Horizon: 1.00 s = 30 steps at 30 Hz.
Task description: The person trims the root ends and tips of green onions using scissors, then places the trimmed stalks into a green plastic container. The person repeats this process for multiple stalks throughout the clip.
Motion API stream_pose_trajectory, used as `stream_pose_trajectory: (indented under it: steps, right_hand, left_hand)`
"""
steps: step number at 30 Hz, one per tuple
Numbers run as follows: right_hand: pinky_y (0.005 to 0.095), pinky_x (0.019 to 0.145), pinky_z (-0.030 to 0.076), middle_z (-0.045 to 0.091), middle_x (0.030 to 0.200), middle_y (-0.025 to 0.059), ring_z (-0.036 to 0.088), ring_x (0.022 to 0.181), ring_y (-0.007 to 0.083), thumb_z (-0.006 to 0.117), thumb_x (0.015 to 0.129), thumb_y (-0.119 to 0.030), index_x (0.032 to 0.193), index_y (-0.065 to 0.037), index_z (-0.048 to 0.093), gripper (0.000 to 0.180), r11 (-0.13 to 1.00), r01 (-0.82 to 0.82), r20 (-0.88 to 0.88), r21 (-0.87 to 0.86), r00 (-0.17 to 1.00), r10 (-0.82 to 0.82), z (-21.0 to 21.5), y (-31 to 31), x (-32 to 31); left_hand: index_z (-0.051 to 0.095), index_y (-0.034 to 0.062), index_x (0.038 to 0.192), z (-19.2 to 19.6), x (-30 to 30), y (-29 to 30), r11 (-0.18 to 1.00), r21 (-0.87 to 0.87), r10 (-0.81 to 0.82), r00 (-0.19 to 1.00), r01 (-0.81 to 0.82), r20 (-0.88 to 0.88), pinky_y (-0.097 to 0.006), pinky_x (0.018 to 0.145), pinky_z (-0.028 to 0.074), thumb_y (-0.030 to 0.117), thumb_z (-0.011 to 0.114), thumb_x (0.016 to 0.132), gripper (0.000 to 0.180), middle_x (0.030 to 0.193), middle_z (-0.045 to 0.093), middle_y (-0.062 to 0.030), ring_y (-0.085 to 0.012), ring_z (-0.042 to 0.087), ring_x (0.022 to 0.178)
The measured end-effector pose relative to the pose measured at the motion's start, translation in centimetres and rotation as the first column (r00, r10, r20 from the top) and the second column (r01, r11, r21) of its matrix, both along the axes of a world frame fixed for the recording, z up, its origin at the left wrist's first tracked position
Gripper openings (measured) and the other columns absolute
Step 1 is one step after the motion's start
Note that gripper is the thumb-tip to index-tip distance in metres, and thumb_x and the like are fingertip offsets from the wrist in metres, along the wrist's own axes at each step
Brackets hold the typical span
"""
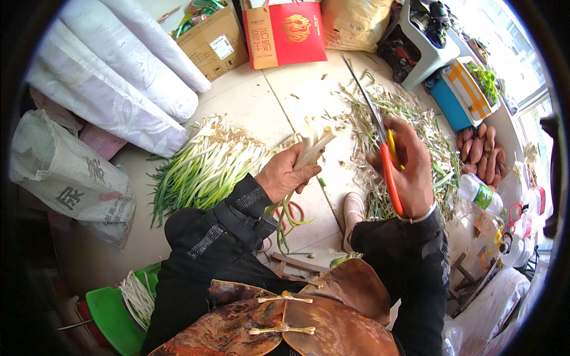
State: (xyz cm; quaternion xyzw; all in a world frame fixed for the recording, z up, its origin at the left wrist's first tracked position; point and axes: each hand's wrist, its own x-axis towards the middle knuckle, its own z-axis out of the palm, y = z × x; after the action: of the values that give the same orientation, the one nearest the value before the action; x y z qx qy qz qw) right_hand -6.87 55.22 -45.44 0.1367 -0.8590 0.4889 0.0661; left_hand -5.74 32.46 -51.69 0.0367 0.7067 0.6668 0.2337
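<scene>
My left hand (284, 173) is closed around a small bunch of leeks (314, 146), thick pale stalks up and green leaves trailing below the fist. To its right, my right hand (415, 169) grips scissors (390, 181) with a red and a yellow handle. Their long dark blades point away from me and up to the left, apart from the leeks. Left of my left hand, a heap of green-leaved white stalks (208, 163) lies on the floor. Under and beyond my right hand spreads a pile of dry trimmings (380, 107).
White cloth (127, 71) and a woven sack (74, 172) stand at left, a green stool (113, 314) below them. A cardboard box (211, 44) and red bag (285, 35) line the back. Sweet potatoes (484, 154) and plastic bottles (484, 196) lie right. My shoe (352, 216) rests between.
</scene>
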Motion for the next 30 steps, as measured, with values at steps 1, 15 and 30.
stream_pose_trajectory:
  steps: [1, 15, 30]
  right_hand:
    - [0.0259, 0.057, 0.041, 0.053, 0.074, 0.0097, 0.049, 0.061, 0.0141, 0.079, 0.069, -0.018, 0.106, 0.0, 0.052, 0.049, 0.996, -0.015, 0.058, 0.085, 0.998, 0.01, 0.2, 0.6, 0.4]
    - [0.0361, 0.058, 0.048, 0.058, 0.079, 0.0129, 0.06, 0.067, 0.0277, 0.077, 0.067, -0.021, 0.107, -0.006, 0.054, 0.048, 0.915, -0.136, -0.097, 0.38, 0.978, 0.185, -1.4, 2.0, 2.0]
    - [0.0342, 0.057, 0.048, 0.059, 0.079, 0.0138, 0.059, 0.063, 0.0274, 0.078, 0.066, -0.02, 0.105, -0.003, 0.055, 0.049, 0.917, -0.269, 0.058, 0.295, 0.963, 0.264, -2.0, 1.4, 2.2]
  left_hand:
    - [0.047, -0.0002, 0.103, 0.0, -0.1, -0.5, 1.0, -0.018, 0.013, 1.0, -0.013, -0.017, -0.021, 0.046, 0.041, 0.02, 0.06, 0.088, 0.028, 0.068, 0.05, -0.0015, -0.007, 0.048, 0.052]
    - [0.051, -0.0025, 0.103, 0.0, -1.0, -2.2, 0.985, 0.172, 0.011, 1.0, -0.014, 0.017, -0.022, 0.048, 0.041, 0.023, 0.057, 0.09, 0.029, 0.061, 0.052, -0.0025, -0.0097, 0.049, 0.05]
    - [0.052, 0.0028, 0.088, 0.3, -1.1, -1.8, 0.968, 0.113, 0.225, 0.974, -0.222, -0.011, -0.026, 0.042, 0.042, 0.018, 0.069, 0.082, 0.024, 0.057, 0.053, -0.0054, -0.0126, 0.051, 0.044]
